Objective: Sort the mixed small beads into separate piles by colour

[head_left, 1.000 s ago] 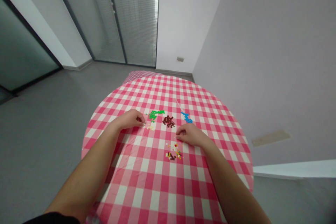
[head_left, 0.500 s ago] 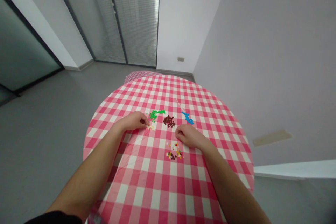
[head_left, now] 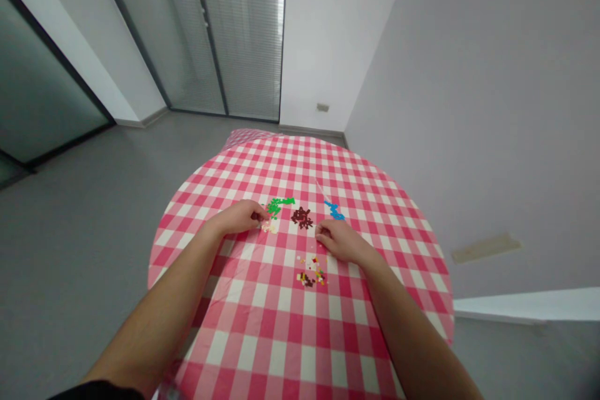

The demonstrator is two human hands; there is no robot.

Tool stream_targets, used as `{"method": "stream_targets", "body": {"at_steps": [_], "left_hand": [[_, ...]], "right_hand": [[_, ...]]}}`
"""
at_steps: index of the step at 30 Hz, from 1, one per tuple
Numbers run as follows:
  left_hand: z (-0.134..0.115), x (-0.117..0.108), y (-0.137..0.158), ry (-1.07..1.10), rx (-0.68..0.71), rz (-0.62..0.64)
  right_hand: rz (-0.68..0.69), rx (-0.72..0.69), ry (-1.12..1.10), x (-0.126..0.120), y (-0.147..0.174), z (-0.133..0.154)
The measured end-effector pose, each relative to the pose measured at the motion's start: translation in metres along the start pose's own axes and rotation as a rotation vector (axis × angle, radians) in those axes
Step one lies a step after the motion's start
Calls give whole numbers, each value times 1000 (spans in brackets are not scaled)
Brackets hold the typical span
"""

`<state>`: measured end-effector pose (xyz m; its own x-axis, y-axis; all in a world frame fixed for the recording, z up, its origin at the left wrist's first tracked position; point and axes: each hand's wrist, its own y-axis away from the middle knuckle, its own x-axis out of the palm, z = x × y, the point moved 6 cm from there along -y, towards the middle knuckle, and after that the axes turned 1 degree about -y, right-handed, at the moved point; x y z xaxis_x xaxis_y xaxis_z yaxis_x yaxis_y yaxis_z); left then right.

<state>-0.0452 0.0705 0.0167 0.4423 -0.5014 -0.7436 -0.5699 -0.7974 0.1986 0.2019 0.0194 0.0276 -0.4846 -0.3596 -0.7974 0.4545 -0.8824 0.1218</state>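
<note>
On the round counter (head_left: 262, 350), draped in a pink-and-white checked cloth, the left hand (head_left: 239, 217) lies knuckles up with its fingertips drawn together at a small cream pile (head_left: 269, 227) of tiny pieces; whether anything is pinched between them cannot be told at this size. Just right of those fingertips sits one green pile (head_left: 277, 205), loosely spread and bright, then one dark brown pile (head_left: 302, 217), denser and roughly round. Nearer the person lies one mixed scatter (head_left: 311, 271) of small bits in red, yellow, white and brown, not yet grouped by colour. The right hand (head_left: 341, 241) rests curled just right of that scatter, fingers bent inward toward the brown heap; what, if anything, it has hold of is hidden. Beyond its knuckles is one blue pile (head_left: 334, 210), stretched in a short streak. That makes five clusters in all. No writing or label can be read anywhere.
</note>
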Motion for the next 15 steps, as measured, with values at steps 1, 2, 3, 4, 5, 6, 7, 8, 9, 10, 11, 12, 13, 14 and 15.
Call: {"method": "stream_targets", "body": {"at_steps": [1, 2, 3, 4, 5, 6, 7, 8, 9, 10, 11, 12, 13, 14, 15], "left_hand": [[-1, 1, 0, -5, 6, 1], [-1, 1, -1, -8, 11, 1], [-1, 2, -1, -9, 14, 1], [-1, 3, -2, -9, 17, -1], [0, 4, -2, -6, 22, -4], [0, 5, -3, -1, 31, -8], [-1, 6, -3, 5, 40, -12], [-1, 7, -3, 10, 47, -14], [-1, 8, -4, 12, 51, -16], [-2, 8, -4, 13, 52, -18], [-3, 9, -4, 12, 51, -20], [-3, 9, -5, 13, 49, -24], [-4, 9, -5, 13, 47, -31], [-6, 8, -5, 12, 46, -45], [-8, 6, -5, 10, 50, -63]], "right_hand": [[-20, 13, -14, -1, -1, -1], [-38, 22, -28, -2, -1, -3], [-56, 26, -41, -3, -2, -4], [-72, 27, -51, -4, -2, -5], [-88, 26, -59, -4, -3, -5], [-100, 24, -71, -4, -3, -5], [-108, 24, -86, -4, -3, -6], [-113, 25, -106, -4, -4, -6], [-118, 26, -127, -5, -4, -5], [-125, 27, -150, -5, -4, -5], [-137, 27, -171, -6, -4, -5], [-152, 27, -192, -7, -4, -5], [-168, 24, -211, -8, -4, -5], [-182, 20, -230, -9, -4, -5], [-193, 17, -248, -10, -4, -5]]}}
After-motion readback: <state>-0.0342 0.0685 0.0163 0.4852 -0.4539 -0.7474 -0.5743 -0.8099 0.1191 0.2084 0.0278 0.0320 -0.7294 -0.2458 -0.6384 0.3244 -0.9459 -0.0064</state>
